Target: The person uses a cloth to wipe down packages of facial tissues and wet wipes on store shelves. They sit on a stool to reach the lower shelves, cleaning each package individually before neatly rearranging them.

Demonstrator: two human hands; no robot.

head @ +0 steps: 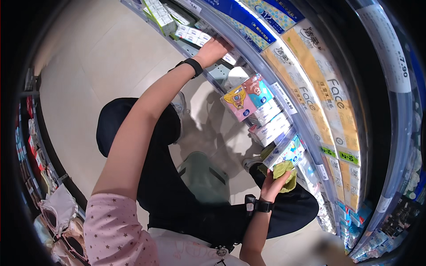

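My left hand (pixel 216 51) reaches into the lowest shelf among small tissue packs (pixel 193 35); its fingertips are partly hidden under the shelf edge, so what they hold cannot be told. My right hand (pixel 274 184) grips a crumpled green cloth (pixel 285 173), beside a patterned blue and white tissue pack (pixel 291 149). Between the hands, cartoon-printed tissue packs (pixel 244 99) stand on the lowest shelf next to stacked white packs (pixel 271 128). A white rounded object (pixel 237 75) lies between my left hand and the cartoon packs.
A green plastic stool (pixel 204 179) stands on the tiled floor between my legs. Larger yellow and white tissue packs (pixel 308 86) and blue packs (pixel 253 26) fill the shelf above, behind a clear price rail (pixel 283 98). Hanging garments (pixel 58 209) line the far left.
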